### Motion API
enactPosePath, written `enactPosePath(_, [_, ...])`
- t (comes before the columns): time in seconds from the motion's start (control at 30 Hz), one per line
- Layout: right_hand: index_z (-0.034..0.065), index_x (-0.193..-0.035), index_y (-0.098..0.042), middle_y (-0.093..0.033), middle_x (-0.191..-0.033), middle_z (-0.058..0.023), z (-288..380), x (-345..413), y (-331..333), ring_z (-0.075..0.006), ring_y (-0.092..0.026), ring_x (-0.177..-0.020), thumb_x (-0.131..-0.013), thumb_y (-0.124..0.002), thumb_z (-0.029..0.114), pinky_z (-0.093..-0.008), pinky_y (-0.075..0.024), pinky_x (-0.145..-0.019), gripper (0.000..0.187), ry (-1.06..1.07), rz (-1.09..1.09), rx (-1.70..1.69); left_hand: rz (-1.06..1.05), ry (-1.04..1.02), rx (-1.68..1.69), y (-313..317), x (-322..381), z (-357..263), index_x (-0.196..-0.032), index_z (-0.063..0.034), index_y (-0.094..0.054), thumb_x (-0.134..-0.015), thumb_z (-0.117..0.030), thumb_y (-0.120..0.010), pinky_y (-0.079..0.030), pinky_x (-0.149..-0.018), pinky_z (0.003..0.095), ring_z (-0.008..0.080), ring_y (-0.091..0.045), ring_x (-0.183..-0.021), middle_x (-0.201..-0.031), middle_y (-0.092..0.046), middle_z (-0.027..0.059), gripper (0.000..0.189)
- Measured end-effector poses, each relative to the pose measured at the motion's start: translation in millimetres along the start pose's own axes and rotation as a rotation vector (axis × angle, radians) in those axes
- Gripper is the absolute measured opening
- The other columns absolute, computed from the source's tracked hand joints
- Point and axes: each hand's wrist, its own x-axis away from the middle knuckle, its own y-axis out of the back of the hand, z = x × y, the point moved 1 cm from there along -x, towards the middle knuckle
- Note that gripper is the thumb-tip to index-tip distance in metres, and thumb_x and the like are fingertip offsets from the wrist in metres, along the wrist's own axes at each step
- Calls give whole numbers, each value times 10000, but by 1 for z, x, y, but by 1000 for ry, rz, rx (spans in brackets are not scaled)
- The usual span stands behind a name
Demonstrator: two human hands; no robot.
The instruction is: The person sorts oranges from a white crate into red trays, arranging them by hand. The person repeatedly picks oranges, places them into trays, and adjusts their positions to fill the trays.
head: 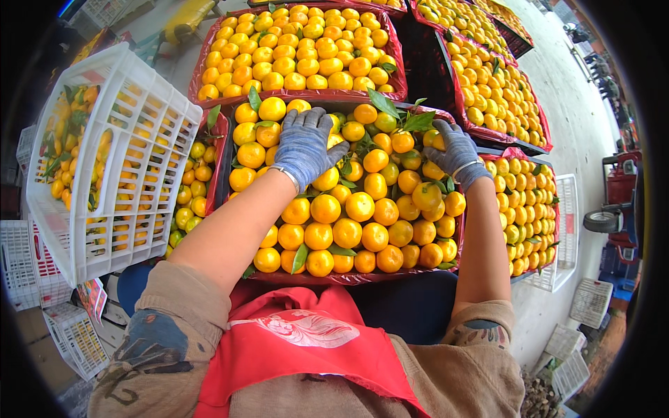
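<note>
A crate lined with red plastic film (345, 278) stands before me, heaped with mandarins (359, 206), some with green leaves (383, 103). My left hand (308, 143), in a blue-grey knit glove, lies palm down on the fruit at the upper left of the crate, fingers pointing away; what is under the palm is hidden. Near the crate's upper right corner, my right hand (453, 151), gloved alike, curls around a mandarin (435, 139) on its left side. Lower down, the fruit lies in rough rows; between the hands it is looser, with leaves among it.
A white plastic crate (112, 172) holding leafy mandarins tilts at the left, above another red-lined crate of fruit (194, 188). Filled crates stand beyond (298, 49) and at the right (525, 209). More white crates (590, 303) lie on the floor at the far right.
</note>
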Motion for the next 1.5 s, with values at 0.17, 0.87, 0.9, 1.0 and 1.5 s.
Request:
enactPosePath(0.17, [152, -1171, -610, -580, -1212, -105, 79, 6, 41, -354, -562, -1126, -754, -754, 242, -472, -490, -897, 451, 444, -81, -118, -28, -10, -1, 2, -1, -1, -1255, -24, -551, -863, -508, -617, -249, -1135, 498, 312, -447, -1275, -1337, -512, 158, 627])
enactPosePath(0.87, [81, -1218, -624, -664, -1163, -211, 178, -88, -28, -375, -621, -1104, -891, -655, 370, -419, -478, -962, 438, -20, 139, -683, -23, 69, 68, 9, 4, 2, -1245, -77, -580, -829, -551, -625, -241, -1123, 504, 300, -459, -1222, -1237, -537, 153, 633])
enactPosePath(0.9, [84, -1221, -624, -665, -1153, -218, 179, -87, -30, -372, -624, -1100, -881, -667, 372, -419, -481, -960, 448, -6, 114, -671, -13, 72, 61, 9, 6, 1, -1255, -78, -575, -833, -557, -615, -238, -1125, 503, 297, -462, -1220, -1238, -537, 153, 639])
enactPosePath(1.0, [89, -1219, -629, -669, -1118, -232, 181, -83, -32, -370, -632, -1077, -853, -701, 372, -423, -490, -943, 468, 8, 60, -626, 10, 68, 73, 11, 6, 0, -1267, -68, -563, -840, -558, -600, -227, -1133, 498, 291, -469, -1210, -1228, -539, 148, 651])
enactPosePath(1.5, [53, -1156, -641, -668, -1139, -209, 182, -93, -29, -356, -627, -1098, -841, -686, 422, -418, -493, -946, 487, 73, 224, -510, -165, 155, 161, 1, -1, 5, -1338, -59, -437, -654, -594, -789, -258, -1140, 511, 359, -377, -1336, -1419, -403, 192, 936])
